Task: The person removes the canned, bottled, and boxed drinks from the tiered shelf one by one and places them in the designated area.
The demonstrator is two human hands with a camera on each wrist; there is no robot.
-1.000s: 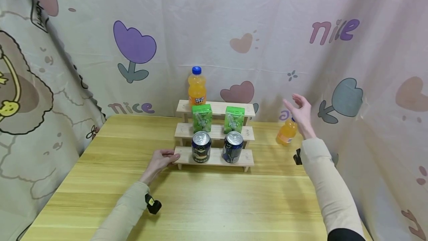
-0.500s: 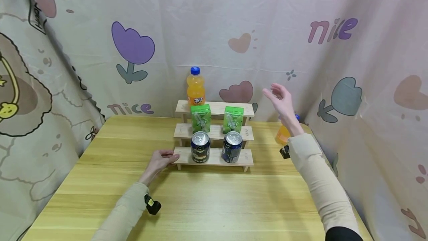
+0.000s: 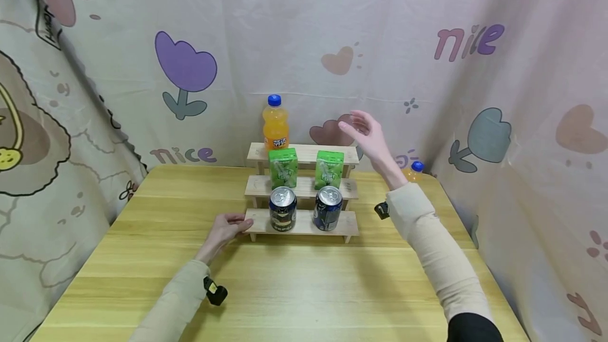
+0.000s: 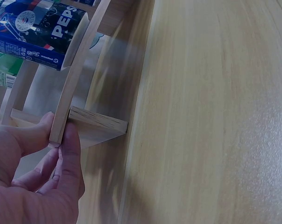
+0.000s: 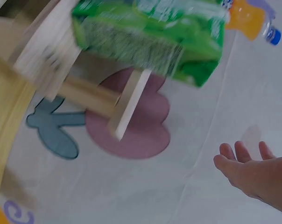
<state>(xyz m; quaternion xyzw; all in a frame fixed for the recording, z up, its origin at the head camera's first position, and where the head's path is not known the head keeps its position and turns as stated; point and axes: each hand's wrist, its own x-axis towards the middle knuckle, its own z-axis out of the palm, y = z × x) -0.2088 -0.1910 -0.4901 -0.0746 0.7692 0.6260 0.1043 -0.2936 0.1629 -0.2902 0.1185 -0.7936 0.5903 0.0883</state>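
Observation:
A three-tier wooden stand [image 3: 304, 224] stands on the table. My left hand [image 3: 227, 230] pinches the left end of its lowest board, thumb on top and fingers beneath, as the left wrist view shows. Two dark blue Pepsi cans [image 3: 283, 215] sit upright on that board. Two green drink cartons [image 3: 329, 170] stand on the middle tier, and an orange soda bottle [image 3: 276, 125] with a blue cap is at the top tier's left. My right hand [image 3: 370, 136] hovers above the top tier's right end, fingers loosely bent, holding nothing.
A second orange soda bottle [image 3: 414, 171] stands at the table's back right, partly hidden behind my right forearm. A patterned curtain [image 3: 404, 25] hangs right behind the table [image 3: 304, 289] and along both sides.
My right hand has moved left and slightly up, from beside the right-hand soda bottle to over the stand's right end. The left hand keeps its pinch on the board.

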